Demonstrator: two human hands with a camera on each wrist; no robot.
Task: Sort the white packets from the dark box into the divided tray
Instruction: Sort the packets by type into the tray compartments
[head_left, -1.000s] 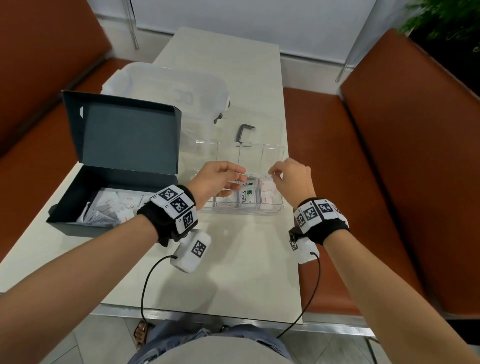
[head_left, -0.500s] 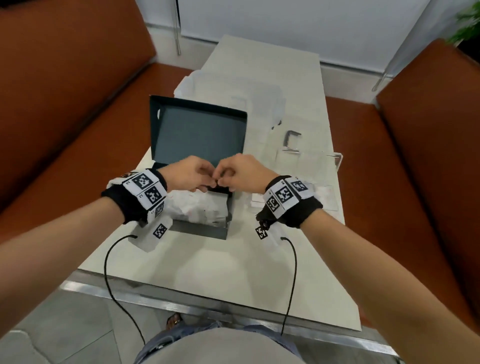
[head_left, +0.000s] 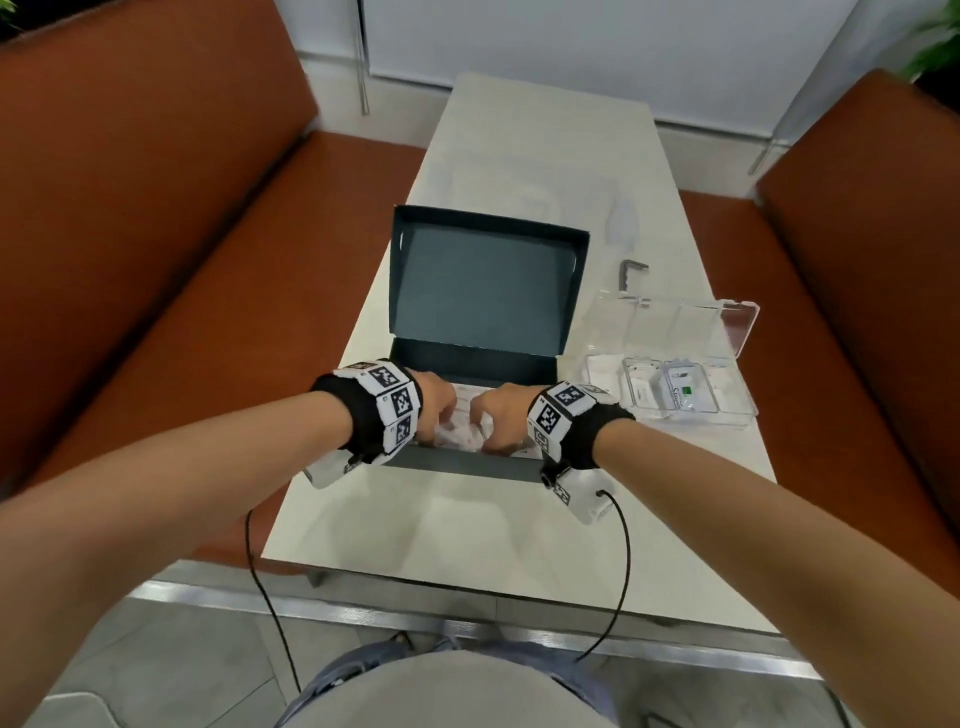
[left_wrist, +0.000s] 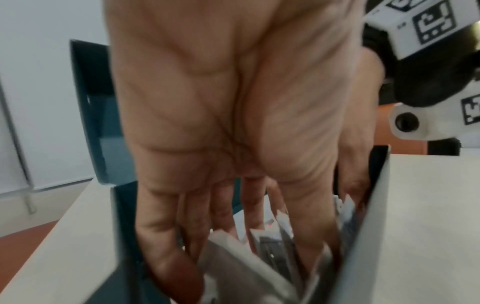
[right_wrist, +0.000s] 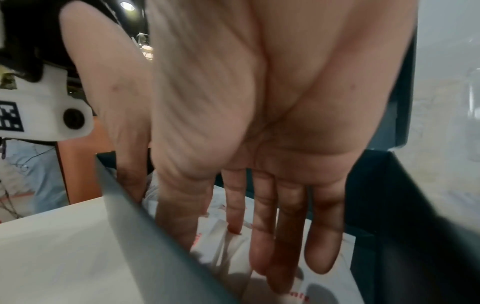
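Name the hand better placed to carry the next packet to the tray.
Probably the right hand. Both hands are in the dark box among the packets, but the tray sits on its side; the left hand would cross over.

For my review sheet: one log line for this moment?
phase: picking | left hand: in box, on packets | right hand: same | tray: partly filled

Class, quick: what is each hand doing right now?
Left hand: open, fingers straight among the packets.
Right hand: open, fingers straight on the packets.
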